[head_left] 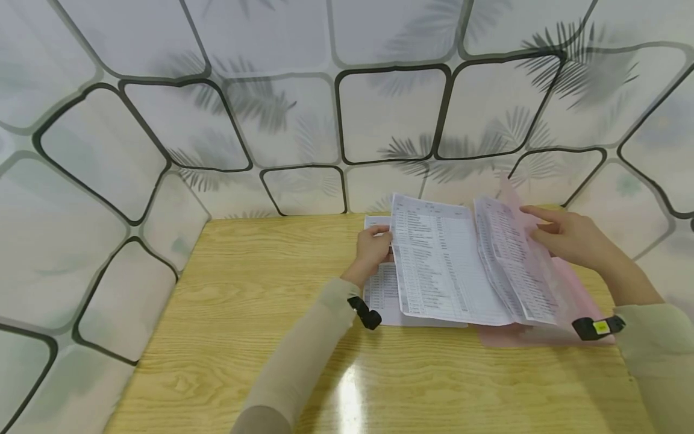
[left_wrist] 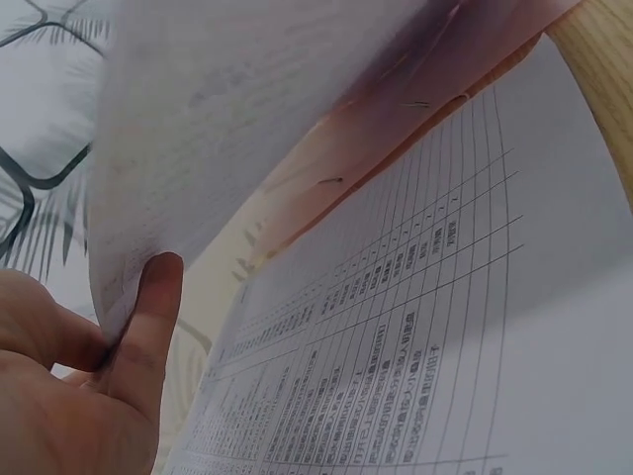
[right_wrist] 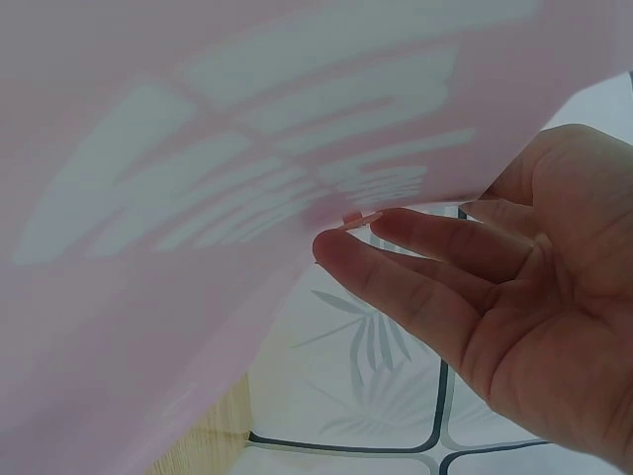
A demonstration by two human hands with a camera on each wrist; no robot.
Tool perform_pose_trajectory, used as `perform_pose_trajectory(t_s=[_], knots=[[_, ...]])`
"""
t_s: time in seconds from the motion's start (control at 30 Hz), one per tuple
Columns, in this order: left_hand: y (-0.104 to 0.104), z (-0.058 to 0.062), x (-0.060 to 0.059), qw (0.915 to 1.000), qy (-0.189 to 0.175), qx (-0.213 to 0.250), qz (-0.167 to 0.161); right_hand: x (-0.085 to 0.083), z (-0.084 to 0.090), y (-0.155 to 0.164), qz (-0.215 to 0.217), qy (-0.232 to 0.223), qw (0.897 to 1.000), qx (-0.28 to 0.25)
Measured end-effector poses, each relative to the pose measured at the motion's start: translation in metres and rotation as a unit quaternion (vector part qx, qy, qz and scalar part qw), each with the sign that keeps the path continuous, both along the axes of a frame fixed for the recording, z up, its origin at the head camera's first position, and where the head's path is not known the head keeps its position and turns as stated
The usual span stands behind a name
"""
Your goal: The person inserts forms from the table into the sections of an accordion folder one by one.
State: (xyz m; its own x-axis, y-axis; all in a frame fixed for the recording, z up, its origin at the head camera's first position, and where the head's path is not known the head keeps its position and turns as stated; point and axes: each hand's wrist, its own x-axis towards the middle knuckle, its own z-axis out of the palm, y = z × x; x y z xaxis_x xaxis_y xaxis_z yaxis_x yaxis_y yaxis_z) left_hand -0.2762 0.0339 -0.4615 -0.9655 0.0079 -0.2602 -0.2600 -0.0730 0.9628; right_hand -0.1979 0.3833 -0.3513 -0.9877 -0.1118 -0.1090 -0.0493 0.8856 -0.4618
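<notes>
While the left hand pinches the sheets by their left edge, right of centre in the head frame, the right hand pinches the pink cover toward the upper right. Pulling the two apart could tear the sheets at the staples (two show in the left wrist frame), and a loose pinch could let sheets slip. Printed tables fill them, too blurred to read.

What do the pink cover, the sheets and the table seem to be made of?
Pink cover: probably thin plastic, smooth and translucent; print shows through it. Sheets: apparently matte white paper, thin and bending. Table: wood or wood-look laminate; yellow grain, glossy reflection.
</notes>
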Motion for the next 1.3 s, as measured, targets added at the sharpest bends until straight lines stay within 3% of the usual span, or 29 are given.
perform_pose_trajectory(t_s=[0.33, 0.8, 1.3], knots=[[0.013, 0.001, 0.006, 0.9995, 0.006, 0.006, -0.029, 0.001, -0.002, 0.002, 0.002, 0.002, 1.000, 0.000], [0.023, -0.004, 0.009, 0.9992, 0.000, -0.008, -0.040, 0.001, -0.002, 0.004, 0.004, 0.008, 1.000, -0.004], [0.037, -0.005, 0.012, 0.9974, -0.014, 0.023, -0.067, 0.000, -0.003, 0.005, 0.000, 0.007, 1.000, -0.002]])
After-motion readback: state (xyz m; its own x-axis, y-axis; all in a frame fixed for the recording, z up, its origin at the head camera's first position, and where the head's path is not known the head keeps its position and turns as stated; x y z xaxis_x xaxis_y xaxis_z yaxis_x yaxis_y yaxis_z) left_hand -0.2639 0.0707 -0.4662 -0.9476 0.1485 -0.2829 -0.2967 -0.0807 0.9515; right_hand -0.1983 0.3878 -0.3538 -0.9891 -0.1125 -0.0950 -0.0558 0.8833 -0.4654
